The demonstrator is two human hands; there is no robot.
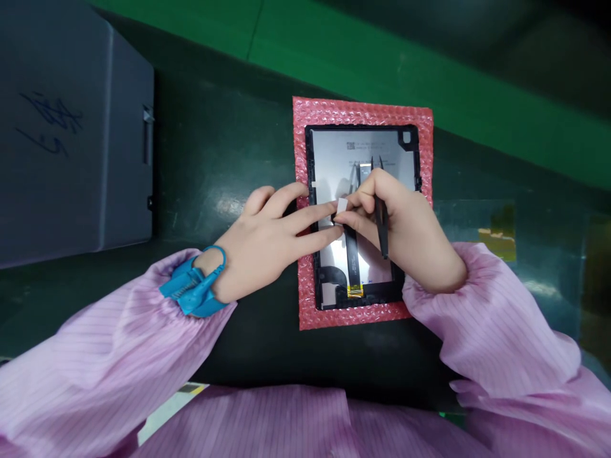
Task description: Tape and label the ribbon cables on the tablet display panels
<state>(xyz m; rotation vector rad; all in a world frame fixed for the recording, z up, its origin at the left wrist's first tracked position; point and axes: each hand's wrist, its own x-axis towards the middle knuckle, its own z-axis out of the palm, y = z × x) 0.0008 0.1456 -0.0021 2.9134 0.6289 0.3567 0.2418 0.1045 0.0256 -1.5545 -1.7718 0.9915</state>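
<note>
A tablet display panel in a black frame [329,156] lies on pink bubble wrap [363,112], its silvery back facing up. Down its middle runs a dark flat cable [353,257] with a yellow end. My left hand [267,245] is open, its fingers spread over the panel's left edge, fingertips near the middle. Between thumb and fingertips, my right hand [401,219] pinches a small white tab [342,205] above the cable. Black tweezers [382,232] are tucked in the same hand, their tips pointing away from me. What lies under the right fingers is hidden.
A large grey box [128,146] with handwriting stands at the left on the dark green table [214,127]. To the right lies a clear sheet with a yellowish patch [499,235]. A blue strap with a coiled cord [195,286] circles my left wrist.
</note>
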